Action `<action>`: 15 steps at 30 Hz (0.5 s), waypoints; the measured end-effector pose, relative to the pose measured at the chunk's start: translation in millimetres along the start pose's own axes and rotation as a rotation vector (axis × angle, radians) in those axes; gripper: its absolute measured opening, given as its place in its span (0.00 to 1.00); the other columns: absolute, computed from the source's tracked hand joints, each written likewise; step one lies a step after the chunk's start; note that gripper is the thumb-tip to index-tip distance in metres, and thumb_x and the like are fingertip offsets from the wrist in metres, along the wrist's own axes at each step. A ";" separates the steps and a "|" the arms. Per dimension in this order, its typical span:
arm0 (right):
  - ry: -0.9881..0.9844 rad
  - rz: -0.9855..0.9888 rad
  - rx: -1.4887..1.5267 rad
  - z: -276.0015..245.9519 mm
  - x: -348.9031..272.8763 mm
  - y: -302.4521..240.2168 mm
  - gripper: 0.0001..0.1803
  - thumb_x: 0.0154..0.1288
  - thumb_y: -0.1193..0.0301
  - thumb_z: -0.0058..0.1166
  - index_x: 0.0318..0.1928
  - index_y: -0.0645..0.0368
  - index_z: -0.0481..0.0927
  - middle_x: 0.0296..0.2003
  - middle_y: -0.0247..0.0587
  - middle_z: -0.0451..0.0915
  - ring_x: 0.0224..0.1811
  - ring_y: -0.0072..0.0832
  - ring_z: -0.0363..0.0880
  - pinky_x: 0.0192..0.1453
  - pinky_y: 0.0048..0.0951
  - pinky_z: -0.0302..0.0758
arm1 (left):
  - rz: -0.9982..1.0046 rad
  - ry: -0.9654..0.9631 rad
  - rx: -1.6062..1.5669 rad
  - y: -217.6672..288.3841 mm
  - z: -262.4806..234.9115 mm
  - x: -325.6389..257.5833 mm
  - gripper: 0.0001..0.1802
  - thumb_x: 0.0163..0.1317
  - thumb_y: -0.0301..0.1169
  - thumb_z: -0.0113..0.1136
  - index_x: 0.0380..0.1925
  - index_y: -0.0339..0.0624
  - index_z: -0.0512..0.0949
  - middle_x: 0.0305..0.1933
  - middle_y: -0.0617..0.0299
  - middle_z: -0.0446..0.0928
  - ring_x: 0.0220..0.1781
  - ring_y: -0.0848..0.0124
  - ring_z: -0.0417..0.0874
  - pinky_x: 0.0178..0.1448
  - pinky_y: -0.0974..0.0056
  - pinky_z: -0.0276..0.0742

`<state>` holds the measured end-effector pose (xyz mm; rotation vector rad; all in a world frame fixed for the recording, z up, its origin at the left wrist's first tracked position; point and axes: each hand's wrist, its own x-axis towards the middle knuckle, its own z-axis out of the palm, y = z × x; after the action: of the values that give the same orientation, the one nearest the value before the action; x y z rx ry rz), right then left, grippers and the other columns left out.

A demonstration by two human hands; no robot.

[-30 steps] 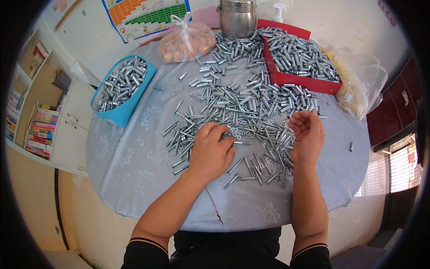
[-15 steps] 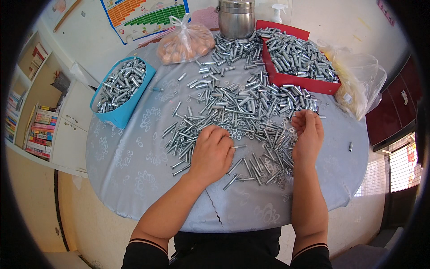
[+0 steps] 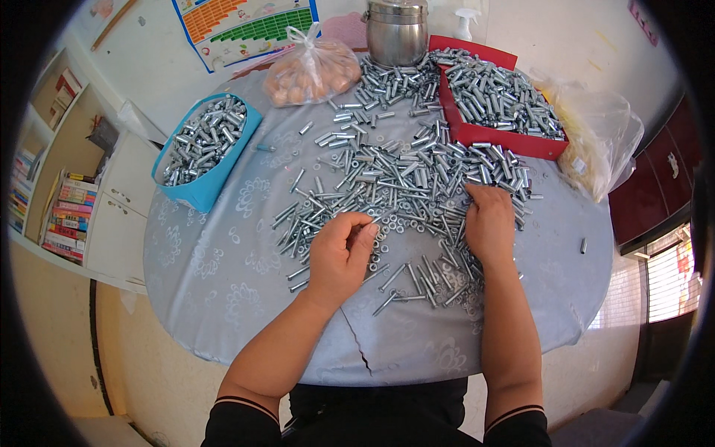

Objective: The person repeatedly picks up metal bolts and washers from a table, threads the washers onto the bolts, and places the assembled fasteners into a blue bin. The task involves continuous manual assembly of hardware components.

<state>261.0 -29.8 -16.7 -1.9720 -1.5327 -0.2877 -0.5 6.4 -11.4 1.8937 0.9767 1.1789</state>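
A wide pile of loose metal hardware lies before me: long bolts (image 3: 421, 281), small nuts (image 3: 376, 248) and short metal sleeves (image 3: 417, 170). My left hand (image 3: 339, 253) is closed in a pinch above the pile's near left part. A thin bolt (image 3: 383, 217) sticks out from its thumb and forefinger. My right hand (image 3: 490, 223) reaches back-down into the right side of the pile, beside the sleeves. Its fingers are curled together, and the fingertips are partly hidden, so what they grip cannot be made out.
A blue box (image 3: 201, 195) of sleeves stands at left, a red box (image 3: 506, 143) of them at back right. Behind are a bag of eggs (image 3: 313, 74), a steel pot (image 3: 397, 37) and a clear plastic bag (image 3: 596, 156). One sleeve (image 3: 583, 245) lies far right.
My right hand has come left and turned down from a raised pinch into the pile. My left hand has rotated, thumb now toward me, and the bolt in it points up and right.
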 end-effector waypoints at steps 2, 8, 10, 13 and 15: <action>0.022 -0.029 -0.034 -0.8 -1.0 -0.4 0.15 0.55 0.80 0.53 0.44 0.59 0.85 0.41 0.44 0.83 0.49 0.43 0.76 0.56 0.41 0.71 | -0.040 0.005 -0.044 0.4 -0.2 0.2 0.07 0.66 0.28 0.60 0.39 0.36 0.77 0.34 0.64 0.79 0.32 0.79 0.77 0.39 0.72 0.74; -0.129 -0.004 -0.057 -11.2 0.3 -3.1 0.17 0.55 0.80 0.56 0.47 0.58 0.83 0.42 0.47 0.81 0.47 0.44 0.75 0.56 0.40 0.71 | -0.085 -0.016 -0.151 0.2 -2.9 1.1 0.07 0.66 0.26 0.61 0.41 0.35 0.79 0.34 0.64 0.80 0.35 0.79 0.78 0.39 0.73 0.74; -0.081 -0.009 -0.004 -15.4 1.3 -10.4 0.16 0.57 0.80 0.55 0.47 0.57 0.83 0.39 0.45 0.81 0.44 0.43 0.76 0.53 0.39 0.72 | -0.179 -0.029 -0.298 1.6 -1.1 0.6 0.08 0.66 0.25 0.60 0.43 0.34 0.80 0.36 0.64 0.81 0.37 0.80 0.79 0.40 0.74 0.74; -0.035 0.004 0.364 -21.1 3.6 -22.1 0.15 0.61 0.81 0.53 0.49 0.58 0.82 0.37 0.41 0.80 0.40 0.35 0.76 0.48 0.33 0.72 | -0.280 -0.064 -0.527 3.9 -3.1 2.9 0.11 0.66 0.24 0.59 0.47 0.34 0.81 0.40 0.62 0.83 0.39 0.80 0.79 0.40 0.75 0.74; -0.075 0.132 0.735 -22.8 2.1 -31.0 0.15 0.64 0.80 0.53 0.51 0.59 0.81 0.37 0.39 0.79 0.38 0.28 0.76 0.44 0.27 0.72 | -0.240 -0.069 -0.548 5.2 -2.7 3.7 0.12 0.66 0.24 0.59 0.48 0.34 0.81 0.42 0.61 0.83 0.39 0.80 0.80 0.40 0.75 0.75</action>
<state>237.1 -37.3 12.6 -1.4843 -1.2875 0.3667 -0.7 7.5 -4.5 1.3351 0.7236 1.0915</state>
